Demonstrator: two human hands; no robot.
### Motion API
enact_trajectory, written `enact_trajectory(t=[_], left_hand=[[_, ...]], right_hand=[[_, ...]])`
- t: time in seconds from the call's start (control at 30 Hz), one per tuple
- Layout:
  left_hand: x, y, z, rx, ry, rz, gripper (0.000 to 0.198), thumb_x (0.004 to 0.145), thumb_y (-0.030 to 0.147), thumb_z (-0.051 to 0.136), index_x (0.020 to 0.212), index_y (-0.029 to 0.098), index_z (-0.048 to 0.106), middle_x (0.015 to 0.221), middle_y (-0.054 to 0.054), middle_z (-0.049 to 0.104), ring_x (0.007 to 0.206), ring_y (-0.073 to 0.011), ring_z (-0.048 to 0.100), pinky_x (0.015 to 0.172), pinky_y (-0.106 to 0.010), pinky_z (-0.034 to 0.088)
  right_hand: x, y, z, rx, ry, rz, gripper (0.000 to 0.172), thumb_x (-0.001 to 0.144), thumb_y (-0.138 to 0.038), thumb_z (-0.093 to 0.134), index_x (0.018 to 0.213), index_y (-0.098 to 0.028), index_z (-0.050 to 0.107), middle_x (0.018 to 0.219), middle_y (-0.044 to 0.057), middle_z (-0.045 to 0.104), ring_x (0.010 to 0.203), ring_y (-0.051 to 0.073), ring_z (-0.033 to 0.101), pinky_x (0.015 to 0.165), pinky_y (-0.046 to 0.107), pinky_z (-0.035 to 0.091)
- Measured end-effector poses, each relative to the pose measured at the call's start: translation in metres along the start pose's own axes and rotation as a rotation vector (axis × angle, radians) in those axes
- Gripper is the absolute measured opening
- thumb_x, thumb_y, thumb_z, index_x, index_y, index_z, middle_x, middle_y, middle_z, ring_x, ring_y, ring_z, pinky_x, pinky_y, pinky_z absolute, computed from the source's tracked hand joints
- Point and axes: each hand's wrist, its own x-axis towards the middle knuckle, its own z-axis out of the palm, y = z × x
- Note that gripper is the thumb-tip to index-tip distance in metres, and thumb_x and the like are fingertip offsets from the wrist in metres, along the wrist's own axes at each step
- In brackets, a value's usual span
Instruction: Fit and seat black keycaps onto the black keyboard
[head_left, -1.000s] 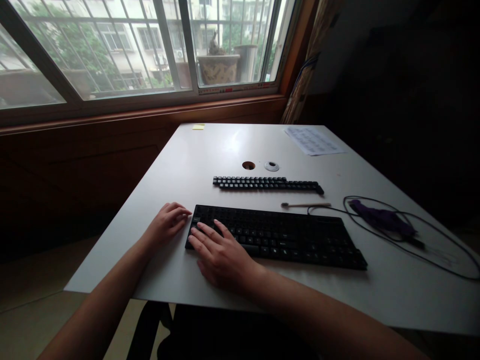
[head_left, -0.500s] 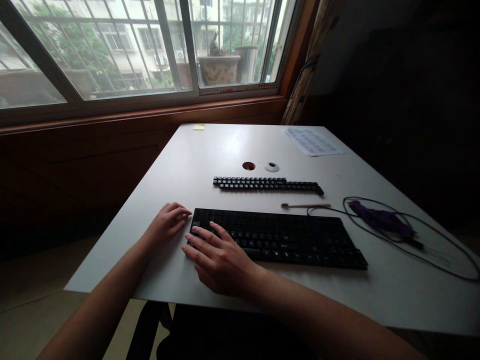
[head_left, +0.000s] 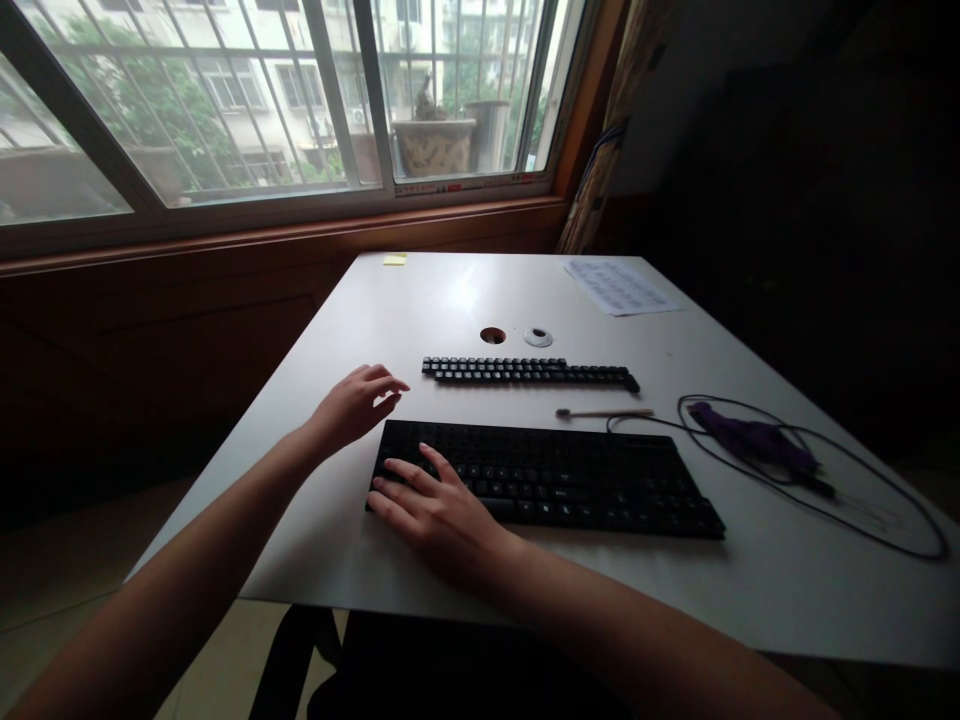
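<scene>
A black keyboard lies near the front of the white table. My right hand rests flat on its left end, fingers spread, holding nothing. My left hand hovers above the table just beyond the keyboard's left corner, fingers loosely extended and empty. Behind the keyboard lies a long double row of loose black keycaps. A thin wooden-handled brush sits between that row and the keyboard.
A black cable loops on the right around a purple object. A printed sheet lies at the far right, a yellow note at the far edge. A cable hole and its white cap sit mid-table.
My left hand has lifted off the table and moved forward and right toward the keycap row. My right hand has stayed on the keyboard's left end.
</scene>
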Motion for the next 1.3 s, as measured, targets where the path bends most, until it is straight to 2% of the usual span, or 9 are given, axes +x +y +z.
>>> enact_trajectory(t=[0.1,0.2,0.3,0.37,0.47,0.57,0.83,1.0,1.3], left_hand=[[0.027,-0.004,0.013,0.084,-0.023,0.063,0.021,0.097,0.022,0.057,0.109,0.023,0.073,0.102,-0.008,0.067,0.091,-0.0217,0.060,0.082,-0.036,0.051],[0.046,-0.008,0.027,0.126,-0.027,0.103,0.021,0.097,0.024,0.058,0.110,0.025,0.074,0.105,-0.008,0.065,0.092,-0.0222,0.059,0.083,-0.036,0.051],[0.057,-0.011,0.038,0.160,0.002,0.107,0.019,0.097,0.026,0.059,0.110,0.023,0.073,0.109,-0.008,0.064,0.095,-0.0228,0.059,0.080,-0.034,0.051],[0.062,-0.013,0.044,0.173,0.015,0.115,0.018,0.096,0.027,0.061,0.108,0.022,0.074,0.108,-0.009,0.064,0.095,-0.0227,0.059,0.079,-0.034,0.052],[0.064,-0.014,0.050,0.174,0.026,0.124,0.016,0.096,0.028,0.063,0.104,0.023,0.075,0.106,-0.008,0.064,0.093,-0.0221,0.059,0.077,-0.033,0.051],[0.064,-0.015,0.053,0.164,0.030,0.135,0.015,0.096,0.028,0.063,0.103,0.025,0.076,0.105,-0.008,0.064,0.092,-0.0214,0.059,0.075,-0.032,0.051],[0.059,-0.017,0.052,0.151,0.060,0.184,0.013,0.095,0.028,0.065,0.096,0.026,0.077,0.101,-0.007,0.066,0.089,-0.0201,0.057,0.073,-0.030,0.048],[0.057,-0.019,0.047,0.091,0.035,0.202,0.013,0.095,0.028,0.064,0.092,0.023,0.076,0.100,-0.007,0.068,0.089,-0.0196,0.059,0.080,-0.032,0.049],[0.063,-0.015,0.050,0.033,-0.040,0.215,0.011,0.094,0.024,0.064,0.100,0.023,0.073,0.098,-0.006,0.073,0.090,-0.0210,0.060,0.087,-0.034,0.048]], right_hand=[[0.000,0.002,-0.005,-0.026,0.023,-0.045,0.035,0.104,-0.020,0.037,0.134,-0.021,0.056,0.135,0.006,0.064,0.139,0.025,0.041,0.121,0.055,0.023],[0.000,0.005,-0.011,-0.021,0.034,-0.243,0.029,0.104,-0.020,0.041,0.125,-0.022,0.062,0.124,0.004,0.068,0.129,0.022,0.049,0.117,0.047,0.031],[0.000,0.006,-0.013,0.045,0.056,-0.452,0.026,0.104,-0.021,0.042,0.115,-0.021,0.065,0.104,0.001,0.070,0.106,0.016,0.057,0.099,0.035,0.043],[0.001,0.006,-0.012,0.084,0.083,-0.511,0.025,0.104,-0.022,0.043,0.112,-0.020,0.066,0.093,-0.001,0.067,0.090,0.014,0.056,0.083,0.031,0.045],[0.000,0.005,-0.011,0.107,0.112,-0.517,0.024,0.102,-0.020,0.044,0.112,-0.019,0.066,0.086,-0.002,0.063,0.080,0.014,0.052,0.070,0.030,0.042],[-0.002,0.007,-0.011,0.119,0.142,-0.497,0.024,0.102,-0.020,0.045,0.114,-0.019,0.066,0.084,-0.002,0.062,0.080,0.015,0.051,0.066,0.031,0.038],[-0.004,0.010,-0.015,0.126,0.154,-0.491,0.025,0.102,-0.021,0.045,0.116,-0.019,0.065,0.085,-0.002,0.062,0.078,0.014,0.050,0.063,0.031,0.034],[-0.006,0.011,-0.013,0.120,0.143,-0.475,0.025,0.101,-0.021,0.045,0.117,-0.020,0.064,0.086,-0.001,0.063,0.079,0.015,0.051,0.063,0.031,0.033],[-0.006,0.011,-0.008,0.142,0.102,-0.454,0.025,0.099,-0.021,0.046,0.117,-0.020,0.064,0.084,0.000,0.063,0.076,0.014,0.051,0.063,0.030,0.034]])
